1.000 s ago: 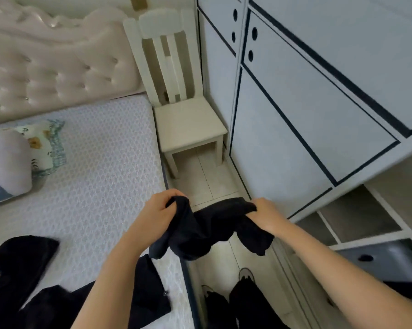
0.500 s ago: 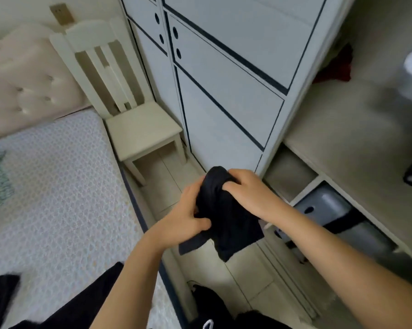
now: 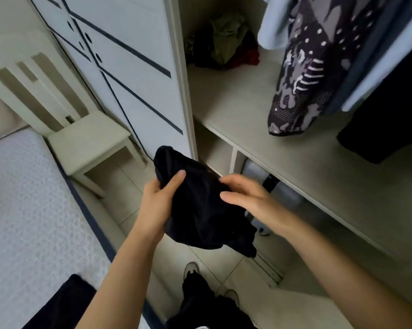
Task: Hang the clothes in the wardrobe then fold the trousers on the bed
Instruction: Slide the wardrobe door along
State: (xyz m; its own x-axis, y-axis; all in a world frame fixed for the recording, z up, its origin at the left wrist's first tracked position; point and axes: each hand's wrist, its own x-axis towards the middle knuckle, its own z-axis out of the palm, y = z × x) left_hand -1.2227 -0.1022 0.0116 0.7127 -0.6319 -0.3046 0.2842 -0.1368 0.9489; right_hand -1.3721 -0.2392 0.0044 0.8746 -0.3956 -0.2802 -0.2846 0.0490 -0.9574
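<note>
Head view: bunched black garment point(image 3: 200, 214) held just in front of the open wardrobe point(image 3: 235, 103), near its door edge. Left hand point(image 3: 161, 203) grips the cloth's left side, thumb on top; right hand point(image 3: 250, 198), fingers nearly straight, rests against its right side.

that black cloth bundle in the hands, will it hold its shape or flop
Probably floppy: the bunched black cloth garment sags below the left hand, a corner dangling. Likely light: the left hand alone grips it, the right hand has straight fingers. Set down, it may slump open.
</note>
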